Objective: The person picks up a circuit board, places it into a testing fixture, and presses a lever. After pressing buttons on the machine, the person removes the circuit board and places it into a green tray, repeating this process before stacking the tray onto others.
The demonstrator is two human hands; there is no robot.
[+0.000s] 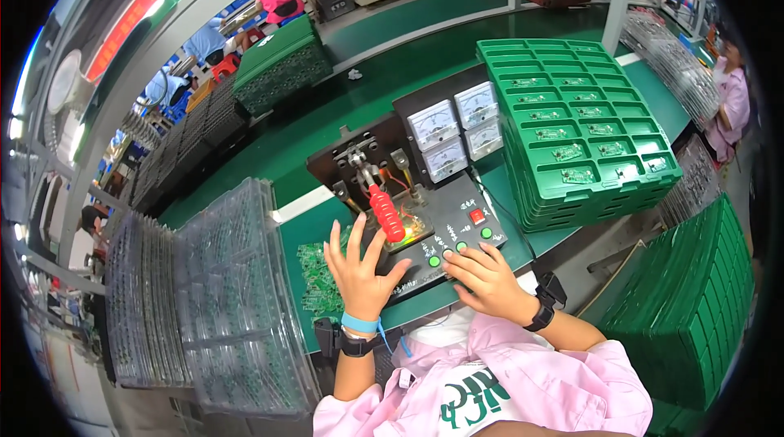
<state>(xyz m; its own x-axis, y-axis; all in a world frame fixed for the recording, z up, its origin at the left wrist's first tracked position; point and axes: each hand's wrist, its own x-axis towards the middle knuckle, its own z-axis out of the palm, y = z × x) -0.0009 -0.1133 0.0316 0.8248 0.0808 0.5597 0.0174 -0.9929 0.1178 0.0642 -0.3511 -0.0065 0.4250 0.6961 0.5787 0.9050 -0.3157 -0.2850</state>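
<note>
The left hand [364, 280], fingers spread wide, is just beside the red handle [385, 213] on the black box [447, 207]; the right hand [495, 287], fingers slightly parted, is at its green buttons [434, 261]; circuit boards [319, 275] lie left of the box

Brightly and evenly lit over the flat green tabletop [314, 225], dimmer along the long dark green surface [408, 73] behind. Blown out at small white lamps [77, 141] near the left rim. Streaked with glare on stacked clear plastic trays [233, 274]. Glowing yellow-green beside the red ribbed handle's [385, 212] lower end. Sharp centrally, bowed and softer outward, black at all 4 corners.
</note>
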